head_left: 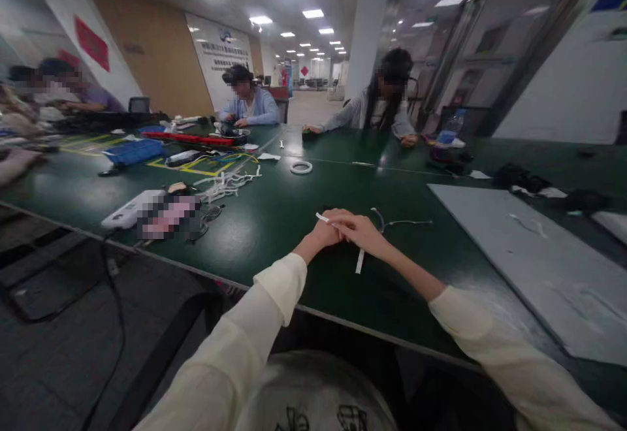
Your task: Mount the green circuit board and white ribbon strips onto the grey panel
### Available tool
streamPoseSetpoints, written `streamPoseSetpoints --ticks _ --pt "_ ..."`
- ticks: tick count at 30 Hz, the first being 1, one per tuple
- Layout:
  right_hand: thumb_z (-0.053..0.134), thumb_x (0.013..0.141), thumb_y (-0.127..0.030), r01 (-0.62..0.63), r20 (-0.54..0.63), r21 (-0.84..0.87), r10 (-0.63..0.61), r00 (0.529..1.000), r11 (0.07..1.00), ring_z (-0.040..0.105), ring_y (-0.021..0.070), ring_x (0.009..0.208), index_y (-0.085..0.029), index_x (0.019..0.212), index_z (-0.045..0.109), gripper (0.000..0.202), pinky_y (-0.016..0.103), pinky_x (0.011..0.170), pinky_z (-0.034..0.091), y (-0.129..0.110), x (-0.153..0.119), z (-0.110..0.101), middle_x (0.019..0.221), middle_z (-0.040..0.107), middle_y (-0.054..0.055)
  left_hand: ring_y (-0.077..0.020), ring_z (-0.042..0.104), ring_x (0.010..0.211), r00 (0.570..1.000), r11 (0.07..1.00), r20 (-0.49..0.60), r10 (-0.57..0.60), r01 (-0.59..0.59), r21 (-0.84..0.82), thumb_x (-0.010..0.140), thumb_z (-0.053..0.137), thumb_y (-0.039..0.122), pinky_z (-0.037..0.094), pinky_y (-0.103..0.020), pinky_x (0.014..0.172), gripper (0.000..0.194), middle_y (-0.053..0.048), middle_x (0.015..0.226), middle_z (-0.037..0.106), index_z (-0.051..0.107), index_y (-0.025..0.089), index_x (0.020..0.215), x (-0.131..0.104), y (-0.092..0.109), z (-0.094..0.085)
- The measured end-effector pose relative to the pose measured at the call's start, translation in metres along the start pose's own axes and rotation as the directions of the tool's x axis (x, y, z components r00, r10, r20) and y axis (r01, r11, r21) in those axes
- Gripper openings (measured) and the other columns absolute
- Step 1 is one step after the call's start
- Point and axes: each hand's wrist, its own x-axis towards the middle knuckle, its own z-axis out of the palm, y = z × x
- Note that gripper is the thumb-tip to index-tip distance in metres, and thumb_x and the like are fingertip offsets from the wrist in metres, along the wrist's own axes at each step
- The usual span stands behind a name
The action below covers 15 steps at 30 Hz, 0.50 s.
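My left hand (327, 231) rests low over the dark green table, its fingers curled and mostly hidden. Across its back lies my right hand (361, 230), thumb and fingers pinched at the end of a short white strip (322, 217). This strip looks like tape or paper and lies over the back of my left hand. A second white strip (360, 262) sticks out below my right hand toward me. What my left fingers hold is hidden. Just beyond my hands, a thin grey cable (409, 223) lies on the table.
A white tape roll (301, 168) lies ahead. Left are a pile of white strips (228, 184), a white power strip (132, 209) and a blue basket (133, 151). A grey board (519, 248) covers the right side. Two people sit across the table (274, 222).
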Motion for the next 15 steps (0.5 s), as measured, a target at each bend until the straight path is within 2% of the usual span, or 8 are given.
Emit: streamPoseSetpoints --ticks 3,5,8,10,11,12,14,15 --pt "0.045 0.087 -0.029 -0.018 0.031 -0.051 0.02 0.999 0.999 0.052 0.0109 0.055 -0.018 0.106 0.065 0.03 0.023 0.06 0.04 -0.008 -0.004 -0.003 0.058 0.055 -0.001 -0.0205 0.056 0.096 0.998 1.0 0.058 0.019 -0.018 -0.012 0.073 0.063 0.025 0.044 -0.033 0.086 0.022 -0.008 0.101 0.062 0.06 0.013 0.091 0.003 0.002 -0.004" --pt "0.044 0.088 -0.032 -0.079 0.131 -0.015 0.08 0.988 0.997 0.049 0.0102 0.049 -0.018 0.117 0.059 0.036 0.021 0.053 0.038 -0.012 -0.006 -0.006 0.051 0.051 -0.003 -0.02 0.056 0.095 0.997 0.999 0.066 0.033 -0.032 -0.015 0.074 0.062 0.029 0.044 -0.033 0.086 0.022 -0.007 0.1 0.062 0.06 0.014 0.091 0.004 0.003 -0.005" --pt "0.047 0.086 -0.039 -0.248 0.378 0.117 0.188 0.906 0.962 0.039 0.0076 0.041 -0.019 0.131 0.045 0.049 0.018 0.041 0.028 -0.01 -0.005 -0.022 0.047 0.041 -0.006 -0.0189 0.056 0.096 0.999 1.0 0.038 0.031 -0.031 -0.005 0.082 0.053 0.028 0.043 -0.032 0.086 0.02 -0.007 0.102 0.062 0.06 0.015 0.096 0.001 0.005 -0.008" --pt "0.052 0.084 -0.04 -0.33 0.475 0.202 0.202 0.856 0.922 0.033 0.0057 0.041 -0.019 0.132 0.044 0.054 0.016 0.039 0.022 -0.001 -0.004 -0.044 0.049 0.038 -0.007 -0.0183 0.057 0.095 1.0 1.0 0.028 0.007 -0.008 0.011 0.086 0.047 0.026 0.044 -0.032 0.086 0.021 -0.007 0.102 0.062 0.059 0.016 0.1 0.0 0.006 -0.009" --pt "0.053 0.083 -0.04 -0.35 0.459 0.238 0.212 0.863 0.906 0.03 0.005 0.041 -0.019 0.131 0.045 0.053 0.016 0.039 0.021 0.006 -0.004 -0.058 0.049 0.036 -0.007 -0.018 0.058 0.094 1.0 1.0 0.025 -0.003 0.002 0.019 0.086 0.045 0.025 0.044 -0.031 0.086 0.022 -0.007 0.102 0.063 0.059 0.016 0.101 -0.001 0.007 -0.01" --pt "0.052 0.085 -0.039 -0.345 0.388 0.274 0.225 0.894 0.898 0.027 0.0046 0.04 -0.019 0.132 0.044 0.052 0.016 0.039 0.021 0.015 -0.005 -0.075 0.048 0.034 -0.008 -0.0177 0.058 0.094 1.0 1.0 0.021 -0.007 0.006 0.026 0.087 0.044 0.024 0.044 -0.031 0.086 0.022 -0.006 0.103 0.063 0.058 0.016 0.102 -0.001 0.008 -0.011" --pt "0.045 0.089 -0.036 -0.319 0.124 0.251 0.296 0.947 0.914 0.03 0.0046 0.042 -0.019 0.134 0.041 0.048 0.017 0.041 0.023 0.036 -0.013 -0.114 0.054 0.041 -0.005 -0.0167 0.058 0.095 1.0 0.999 0.011 0.007 -0.007 0.037 0.087 0.043 0.022 0.043 -0.03 0.087 0.023 -0.006 0.104 0.062 0.058 0.016 0.103 -0.001 0.009 -0.012" --pt "0.042 0.09 -0.034 -0.336 -0.051 0.164 0.349 0.936 0.927 0.036 0.0052 0.045 -0.017 0.132 0.043 0.045 0.019 0.042 0.026 0.047 -0.019 -0.134 0.06 0.048 -0.001 -0.0163 0.058 0.094 1.0 0.999 0.008 0.016 -0.016 0.039 0.088 0.042 0.022 0.043 -0.03 0.088 0.023 -0.006 0.105 0.062 0.058 0.016 0.103 -0.001 0.009 -0.013"
